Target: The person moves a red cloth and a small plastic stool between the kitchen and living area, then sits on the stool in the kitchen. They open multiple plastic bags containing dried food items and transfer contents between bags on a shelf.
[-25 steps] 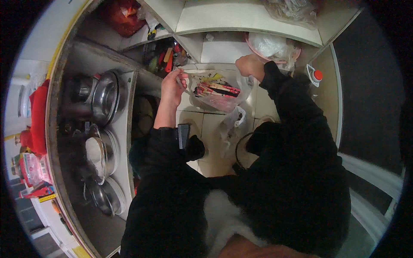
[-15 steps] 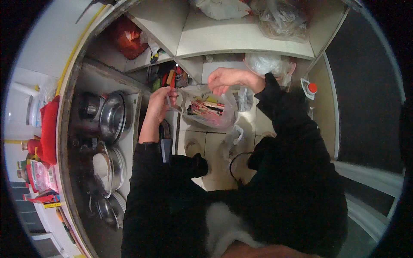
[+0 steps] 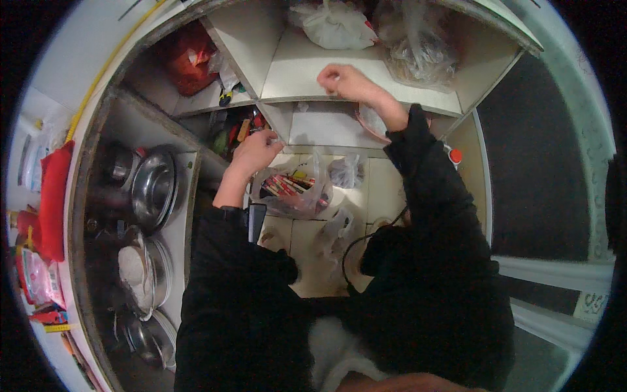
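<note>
My left hand (image 3: 257, 155) is above the left edge of a clear plastic bag (image 3: 287, 210) on the floor. Its fingertips are pinched together, and I cannot make out what they hold. Inside the bag lie several slim red, pink and dark sticks (image 3: 282, 185), like pens, with a bit of yellow. Higher up, my right hand (image 3: 346, 83) hovers in front of the upper shelf board. Its fingers are curled in toward the thumb, and whatever they hold, if anything, is too small to name. A second, crumpled plastic bag (image 3: 347, 172) sits just right of the first.
Steel basins (image 3: 154, 189) fill the cabinet on the left. The upper shelf holds a white bag (image 3: 335, 27) and a clear bag (image 3: 424, 62). Tools (image 3: 247, 127) crowd a lower left compartment. A red-capped bottle (image 3: 455, 156) stands right; a thin bag (image 3: 336, 232) lies between my feet.
My right hand has risen from above the pen-filled bag to the upper shelf's front. My left hand no longer holds the bag's rim up, and the bag has sagged. The view has shifted.
</note>
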Demonstrator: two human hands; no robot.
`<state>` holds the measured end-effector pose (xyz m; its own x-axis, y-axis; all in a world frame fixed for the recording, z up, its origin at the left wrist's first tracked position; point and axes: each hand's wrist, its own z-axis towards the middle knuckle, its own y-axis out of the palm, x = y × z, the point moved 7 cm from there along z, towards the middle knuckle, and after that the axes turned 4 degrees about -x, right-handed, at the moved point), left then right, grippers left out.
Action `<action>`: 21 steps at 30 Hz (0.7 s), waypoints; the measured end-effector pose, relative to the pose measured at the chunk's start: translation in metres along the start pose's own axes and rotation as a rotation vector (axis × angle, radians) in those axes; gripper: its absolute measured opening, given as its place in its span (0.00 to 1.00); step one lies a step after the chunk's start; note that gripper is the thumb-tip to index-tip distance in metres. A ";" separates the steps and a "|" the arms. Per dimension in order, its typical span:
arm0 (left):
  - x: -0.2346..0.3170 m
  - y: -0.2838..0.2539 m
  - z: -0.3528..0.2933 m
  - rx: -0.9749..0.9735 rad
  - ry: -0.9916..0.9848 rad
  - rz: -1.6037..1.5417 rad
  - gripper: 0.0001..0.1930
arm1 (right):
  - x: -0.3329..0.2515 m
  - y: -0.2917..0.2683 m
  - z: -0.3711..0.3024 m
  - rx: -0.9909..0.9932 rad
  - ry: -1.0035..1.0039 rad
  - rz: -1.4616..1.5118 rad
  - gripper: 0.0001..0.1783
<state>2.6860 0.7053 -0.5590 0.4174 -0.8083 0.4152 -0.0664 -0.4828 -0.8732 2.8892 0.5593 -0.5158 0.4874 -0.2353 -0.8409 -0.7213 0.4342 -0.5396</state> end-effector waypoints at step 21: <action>-0.019 0.012 -0.005 -0.099 0.010 -0.068 0.22 | 0.058 -0.095 0.079 0.729 0.222 -0.548 0.31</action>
<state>2.6726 0.7129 -0.5760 0.4151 -0.7754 0.4758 -0.1278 -0.5675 -0.8134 3.0248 0.5732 -0.5099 0.5086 -0.6966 -0.5061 0.1040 0.6331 -0.7670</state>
